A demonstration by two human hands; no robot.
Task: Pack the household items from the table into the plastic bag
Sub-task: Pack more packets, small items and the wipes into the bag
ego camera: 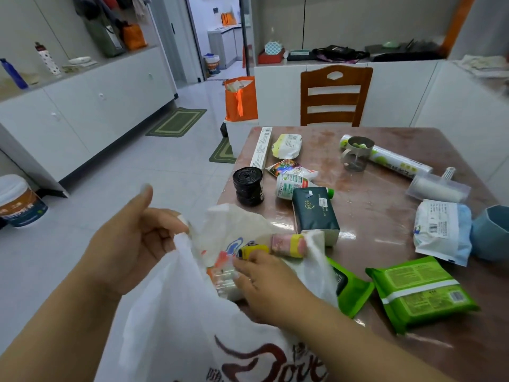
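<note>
Two hands work at the white plastic bag, which hangs off the near-left edge of the worktop. The left hand pinches the bag's rim with curled fingers, holding the mouth up; the right hand reaches into it, fingers bent over a clear packet, though whether they grip it I cannot tell. If the thin rim slips from that pinch, the mouth could collapse and spill its load. Inside lie the packet and a yellow item; two green wipe packs wait outside.
</note>
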